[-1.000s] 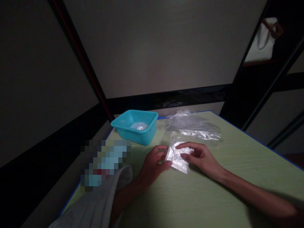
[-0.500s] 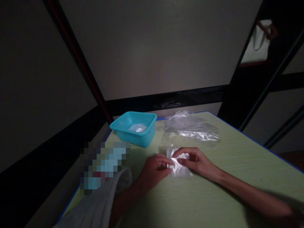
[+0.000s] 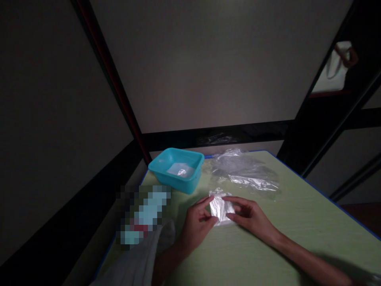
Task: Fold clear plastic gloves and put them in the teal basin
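Note:
A small, folded clear plastic bag [image 3: 220, 209] lies flat on the table, shiny and roughly square. My left hand [image 3: 198, 222] holds its left side, forefinger at the upper corner and thumb at the lower one. On the opposite side, my right hand [image 3: 248, 214] grips it the same way, with the forefinger on the top edge and the thumb lower down. Behind them spreads a loose pile of clear plastic bags [image 3: 244, 171]. Left of that pile stands a turquoise plastic basin [image 3: 175, 182], with a folded piece of clear plastic [image 3: 181, 171] inside.
The light green table [image 3: 268, 246] has a blue edge and meets a wall panel [image 3: 220, 71] at the back. A pixelated light blue item [image 3: 151, 206] lies by the left edge, near my grey sleeve. A white bag [image 3: 333, 71] sits on a shelf at upper right.
The bag has become smaller and more squared under my fingers. My left forefinger has moved up to its upper left corner, and my right fingers have shifted to its right side. The view has tilted slightly.

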{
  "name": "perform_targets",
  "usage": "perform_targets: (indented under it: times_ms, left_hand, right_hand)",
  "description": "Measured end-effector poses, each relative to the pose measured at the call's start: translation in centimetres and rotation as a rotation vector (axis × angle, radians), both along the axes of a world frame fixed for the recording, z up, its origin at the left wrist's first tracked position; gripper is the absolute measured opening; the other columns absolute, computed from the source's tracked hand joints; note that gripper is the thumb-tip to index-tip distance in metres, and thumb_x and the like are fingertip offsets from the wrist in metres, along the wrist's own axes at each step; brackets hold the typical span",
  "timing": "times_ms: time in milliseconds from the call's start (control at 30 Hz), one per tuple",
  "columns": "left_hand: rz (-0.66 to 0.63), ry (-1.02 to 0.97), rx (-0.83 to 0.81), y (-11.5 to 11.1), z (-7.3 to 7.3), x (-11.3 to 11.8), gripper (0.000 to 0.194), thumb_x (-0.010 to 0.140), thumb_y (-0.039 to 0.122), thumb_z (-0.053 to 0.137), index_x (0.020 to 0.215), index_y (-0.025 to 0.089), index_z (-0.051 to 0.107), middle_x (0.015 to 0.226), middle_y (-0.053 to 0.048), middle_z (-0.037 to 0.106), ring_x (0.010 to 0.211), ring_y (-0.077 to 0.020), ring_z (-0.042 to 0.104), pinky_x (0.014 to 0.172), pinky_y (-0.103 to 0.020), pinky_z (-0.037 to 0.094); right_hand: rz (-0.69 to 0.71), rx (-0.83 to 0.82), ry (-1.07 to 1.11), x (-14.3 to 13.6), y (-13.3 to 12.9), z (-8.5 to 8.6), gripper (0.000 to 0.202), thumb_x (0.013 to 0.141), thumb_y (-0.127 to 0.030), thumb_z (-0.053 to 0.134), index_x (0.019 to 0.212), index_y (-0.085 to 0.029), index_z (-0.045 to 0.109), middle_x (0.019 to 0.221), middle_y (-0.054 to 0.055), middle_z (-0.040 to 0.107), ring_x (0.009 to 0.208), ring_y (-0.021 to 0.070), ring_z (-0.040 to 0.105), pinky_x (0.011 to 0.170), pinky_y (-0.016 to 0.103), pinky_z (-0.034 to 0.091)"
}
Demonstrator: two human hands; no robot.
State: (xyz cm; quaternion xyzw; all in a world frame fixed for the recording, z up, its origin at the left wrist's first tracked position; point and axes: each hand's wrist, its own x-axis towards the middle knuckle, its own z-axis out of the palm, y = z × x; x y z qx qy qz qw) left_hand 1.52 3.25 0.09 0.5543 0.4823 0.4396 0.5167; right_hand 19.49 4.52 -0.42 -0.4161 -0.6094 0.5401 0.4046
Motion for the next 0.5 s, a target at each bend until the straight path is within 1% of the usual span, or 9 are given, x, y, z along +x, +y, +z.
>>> perform_targets:
  times_ms: [100,167,233,300,367,400,433,467,500]
  left_hand:
    - [-0.022,-0.008,-0.025,-0.1,0.1,0.0,0.061,0.063,0.006,0.061,0.123,0.007,0.053,0.061,0.003,0.054,0.052,-0.0068,0.047,0.056,-0.018,0.045]
    - [-0.042,0.002,-0.02,-0.2,0.1,0.0,0.065,0.064,0.005,0.06,0.128,0.008,0.049,0.054,0.006,0.05,0.051,-0.0074,0.047,0.055,-0.018,0.045]
    - [-0.05,0.046,0.048,-0.3,-0.1,-0.1,0.07,0.064,0.003,0.06,0.131,0.011,0.044,0.053,0.007,0.05,0.051,-0.0079,0.048,0.055,-0.018,0.045]
    - [-0.005,0.134,0.238,-0.3,-0.2,-0.6,0.071,0.063,0.003,0.063,0.13,0.016,0.045,0.067,0.003,0.059,0.052,-0.0084,0.051,0.055,-0.02,0.047]
    - [0.116,0.263,0.537,0.1,-0.2,-1.4,0.064,0.064,0.003,0.064,0.123,0.022,0.05,0.091,-0.004,0.062,0.062,-0.0112,0.056,0.059,-0.023,0.051]
    - [0.199,0.34,0.694,0.4,-0.1,-2.0,0.057,0.067,0.004,0.064,0.119,0.024,0.053,0.102,-0.006,0.06,0.07,-0.0139,0.059,0.064,-0.026,0.052]
    - [0.28,0.42,0.83,0.8,0.0,-2.6,0.05,0.069,0.006,0.063,0.115,0.025,0.055,0.106,-0.007,0.058,0.084,-0.0186,0.06,0.071,-0.031,0.053]
    - [0.361,0.505,0.921,1.3,0.1,-3.3,0.045,0.072,0.007,0.062,0.113,0.025,0.055,0.107,-0.008,0.056,0.096,-0.023,0.057,0.079,-0.036,0.051]
    - [0.425,0.597,0.968,1.9,0.2,-3.9,0.044,0.073,0.009,0.063,0.114,0.024,0.055,0.113,-0.01,0.053,0.105,-0.0267,0.053,0.085,-0.043,0.048]
  right_hand:
    - [-0.018,-0.028,0.0,-0.1,-0.1,0.1,0.048,0.062,-0.038,0.073,0.103,-0.015,0.064,0.051,-0.009,0.031,0.048,0.0067,0.025,0.043,0.02,0.025]
    - [-0.023,-0.048,0.007,-0.1,-0.1,0.2,0.049,0.06,-0.04,0.074,0.102,-0.016,0.066,0.052,-0.008,0.037,0.049,0.0074,0.029,0.045,0.02,0.029]
    - [-0.006,-0.075,0.032,-0.1,-0.2,0.4,0.05,0.06,-0.042,0.074,0.102,-0.017,0.066,0.058,-0.004,0.047,0.052,0.0084,0.035,0.048,0.021,0.034]
    - [-0.003,-0.091,0.05,-0.1,-0.4,0.6,0.05,0.06,-0.043,0.073,0.103,-0.018,0.066,0.063,-0.002,0.052,0.054,0.0086,0.038,0.05,0.022,0.036]
    - [-0.038,-0.091,0.036,0.0,-0.4,0.8,0.048,0.061,-0.042,0.073,0.103,-0.019,0.067,0.06,-0.003,0.049,0.051,0.0079,0.035,0.048,0.021,0.034]
    - [-0.059,-0.088,0.023,0.1,-0.5,0.8,0.048,0.061,-0.041,0.073,0.103,-0.019,0.067,0.057,-0.004,0.046,0.05,0.0076,0.032,0.046,0.021,0.032]
    - [-0.075,-0.086,0.011,0.1,-0.4,0.8,0.047,0.061,-0.041,0.073,0.102,-0.019,0.068,0.055,-0.005,0.043,0.049,0.0076,0.03,0.045,0.021,0.03]
    - [-0.082,-0.086,0.004,0.1,-0.4,0.8,0.046,0.061,-0.04,0.074,0.101,-0.019,0.068,0.054,-0.005,0.041,0.049,0.0077,0.029,0.044,0.021,0.029]
    - [-0.082,-0.086,0.0,0.1,-0.4,0.7,0.045,0.06,-0.04,0.074,0.1,-0.02,0.068,0.053,-0.006,0.038,0.049,0.0078,0.029,0.043,0.021,0.028]
